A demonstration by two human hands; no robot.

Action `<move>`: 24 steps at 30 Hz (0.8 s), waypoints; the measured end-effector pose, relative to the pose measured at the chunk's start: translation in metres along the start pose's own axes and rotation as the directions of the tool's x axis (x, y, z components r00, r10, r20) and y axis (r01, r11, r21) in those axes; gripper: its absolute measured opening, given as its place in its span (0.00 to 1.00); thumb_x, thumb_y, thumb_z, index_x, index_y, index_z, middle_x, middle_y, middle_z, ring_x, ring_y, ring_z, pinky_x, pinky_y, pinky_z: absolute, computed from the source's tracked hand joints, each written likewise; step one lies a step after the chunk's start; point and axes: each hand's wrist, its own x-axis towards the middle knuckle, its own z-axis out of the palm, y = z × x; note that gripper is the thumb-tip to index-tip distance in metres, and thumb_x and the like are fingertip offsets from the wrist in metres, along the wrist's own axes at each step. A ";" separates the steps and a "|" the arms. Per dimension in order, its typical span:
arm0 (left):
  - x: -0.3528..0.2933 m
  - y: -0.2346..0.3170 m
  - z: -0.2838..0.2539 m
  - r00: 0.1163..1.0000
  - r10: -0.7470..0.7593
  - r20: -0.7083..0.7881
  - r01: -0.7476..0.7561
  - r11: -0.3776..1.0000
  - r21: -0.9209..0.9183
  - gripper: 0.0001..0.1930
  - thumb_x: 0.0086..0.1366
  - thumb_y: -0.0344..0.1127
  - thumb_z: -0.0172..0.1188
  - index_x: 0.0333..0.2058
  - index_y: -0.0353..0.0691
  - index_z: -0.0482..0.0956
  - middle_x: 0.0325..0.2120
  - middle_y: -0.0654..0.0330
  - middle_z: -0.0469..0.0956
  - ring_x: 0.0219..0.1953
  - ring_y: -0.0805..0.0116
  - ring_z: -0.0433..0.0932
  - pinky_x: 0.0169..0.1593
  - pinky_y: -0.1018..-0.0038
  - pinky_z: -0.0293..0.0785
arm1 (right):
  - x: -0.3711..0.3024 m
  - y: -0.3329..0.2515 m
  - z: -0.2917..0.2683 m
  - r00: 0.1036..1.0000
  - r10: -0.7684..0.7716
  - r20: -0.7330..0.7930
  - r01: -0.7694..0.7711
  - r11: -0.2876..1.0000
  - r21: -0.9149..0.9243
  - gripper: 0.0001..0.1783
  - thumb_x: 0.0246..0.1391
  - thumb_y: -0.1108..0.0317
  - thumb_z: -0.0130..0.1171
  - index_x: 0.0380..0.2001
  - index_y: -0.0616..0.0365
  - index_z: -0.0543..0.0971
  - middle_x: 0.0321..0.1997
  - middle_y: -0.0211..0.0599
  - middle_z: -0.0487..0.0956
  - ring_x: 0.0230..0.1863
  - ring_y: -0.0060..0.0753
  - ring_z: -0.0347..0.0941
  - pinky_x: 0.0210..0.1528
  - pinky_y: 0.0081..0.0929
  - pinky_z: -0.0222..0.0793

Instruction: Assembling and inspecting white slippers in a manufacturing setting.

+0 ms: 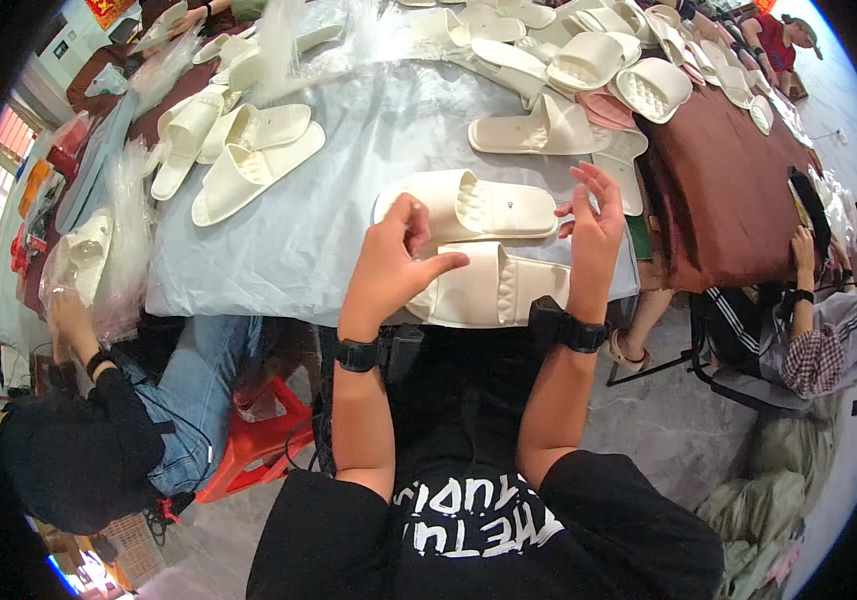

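Two cream slippers lie side by side before me at the near edge of the table, toes to the left. My left hand [393, 262] is at their toe end, its fingers curled by the strap of the farther slipper [513, 208]. Its thumb stretches apart from them over the nearer slipper [473, 287], and I see nothing held between them. At the heel end, my right hand [593, 212] is raised with its fingers spread, holding nothing. Whether either hand touches a slipper is hard to tell.
A single cream slipper [533, 128] lies beyond the pair, by a pink one [606, 110]. More slippers [258, 165] rest at left, others in a heap at far right. The grey-blue cloth [248, 270] covers the table. A person [68, 450] at left handles a bagged slipper [83, 255].
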 end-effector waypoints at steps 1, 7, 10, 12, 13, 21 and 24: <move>0.000 -0.005 -0.001 0.998 -0.018 -0.057 0.015 0.998 -0.058 0.31 0.50 0.39 0.87 0.35 0.40 0.67 0.25 0.70 0.62 0.27 0.77 0.59 0.31 0.75 0.62 | 0.003 0.007 -0.004 1.000 -0.001 0.002 0.001 1.000 0.000 0.18 0.68 0.77 0.56 0.60 0.60 0.77 0.58 0.39 0.83 0.36 0.22 0.80 0.31 0.19 0.74; 0.001 -0.004 -0.002 0.995 -0.001 -0.098 -0.024 0.967 -0.254 0.32 0.52 0.33 0.86 0.39 0.44 0.64 0.26 0.73 0.58 0.27 0.82 0.56 0.30 0.81 0.58 | 0.002 0.033 -0.010 0.938 -0.223 0.265 0.334 0.787 -0.519 0.20 0.59 0.75 0.65 0.56 0.60 0.83 0.56 0.41 0.85 0.55 0.47 0.76 0.61 0.39 0.71; -0.001 -0.007 -0.002 0.998 0.018 -0.065 -0.035 0.962 -0.272 0.33 0.52 0.31 0.86 0.39 0.45 0.62 0.27 0.73 0.58 0.28 0.82 0.55 0.31 0.81 0.57 | -0.002 0.037 0.000 0.897 -0.323 0.300 0.441 0.628 -0.641 0.12 0.55 0.73 0.69 0.44 0.58 0.88 0.52 0.43 0.86 0.54 0.54 0.75 0.61 0.42 0.71; -0.002 -0.006 -0.003 0.999 0.032 -0.028 -0.038 0.968 -0.248 0.34 0.51 0.30 0.86 0.40 0.45 0.61 0.28 0.73 0.58 0.29 0.82 0.53 0.32 0.81 0.57 | -0.003 0.030 0.001 0.924 -0.267 0.273 0.382 0.679 -0.627 0.10 0.54 0.73 0.70 0.40 0.59 0.88 0.49 0.43 0.85 0.53 0.53 0.75 0.59 0.42 0.72; -0.003 0.000 -0.003 0.999 -0.012 0.035 0.017 0.989 -0.147 0.35 0.50 0.32 0.87 0.40 0.45 0.62 0.28 0.73 0.59 0.29 0.81 0.55 0.32 0.80 0.58 | -0.004 0.027 0.001 0.946 -0.207 0.249 0.320 0.723 -0.612 0.07 0.53 0.72 0.71 0.37 0.60 0.88 0.46 0.42 0.85 0.52 0.52 0.76 0.57 0.42 0.72; -0.004 0.015 0.004 0.982 0.066 0.175 -0.094 0.983 0.156 0.35 0.43 0.40 0.89 0.36 0.41 0.66 0.25 0.66 0.63 0.28 0.74 0.60 0.32 0.73 0.63 | -0.003 0.029 0.001 0.967 -0.152 0.205 0.249 0.737 -0.628 0.06 0.52 0.71 0.73 0.33 0.61 0.87 0.39 0.43 0.83 0.46 0.51 0.78 0.50 0.42 0.73; -0.004 0.010 0.004 0.987 0.028 0.160 -0.053 0.986 0.156 0.34 0.43 0.41 0.89 0.32 0.40 0.65 0.23 0.66 0.62 0.27 0.74 0.59 0.30 0.72 0.62 | -0.005 0.019 -0.002 0.975 -0.117 0.188 0.211 0.748 -0.629 0.07 0.52 0.72 0.72 0.34 0.62 0.86 0.35 0.46 0.84 0.42 0.53 0.79 0.47 0.43 0.74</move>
